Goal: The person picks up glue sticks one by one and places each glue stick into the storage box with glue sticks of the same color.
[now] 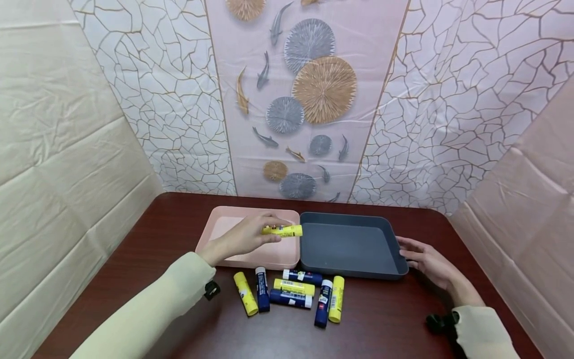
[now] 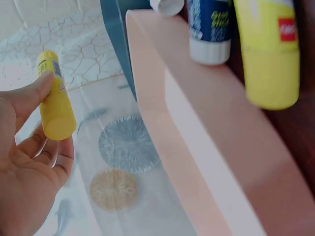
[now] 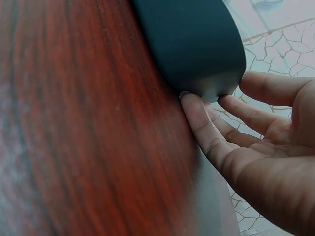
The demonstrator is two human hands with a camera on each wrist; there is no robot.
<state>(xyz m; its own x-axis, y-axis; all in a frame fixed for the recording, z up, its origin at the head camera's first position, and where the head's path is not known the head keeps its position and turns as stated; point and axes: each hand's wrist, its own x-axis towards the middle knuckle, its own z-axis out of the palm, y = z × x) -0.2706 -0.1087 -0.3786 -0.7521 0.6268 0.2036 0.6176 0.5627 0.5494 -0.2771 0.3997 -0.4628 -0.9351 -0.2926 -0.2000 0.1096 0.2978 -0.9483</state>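
Observation:
A yellow glue stick (image 1: 290, 231) is pinched between the thumb and fingers of my left hand (image 1: 246, 238), above the right part of the pink tray (image 1: 269, 262). The left wrist view also shows this glue stick (image 2: 56, 105), held clear of the tray wall. My right hand (image 1: 432, 264) touches the outer right side of the dark grey tray (image 1: 354, 244). In the right wrist view its fingertips rest against the lower edge of the tray's corner (image 3: 197, 54), fingers mostly extended. Both trays lie side by side, touching.
Several yellow and blue glue sticks lie on the dark red table in front of the trays, among them a yellow one (image 1: 245, 294), a blue one (image 1: 262, 289) and another yellow one (image 1: 336, 299). A patterned cloth (image 1: 282, 164) hangs behind the table.

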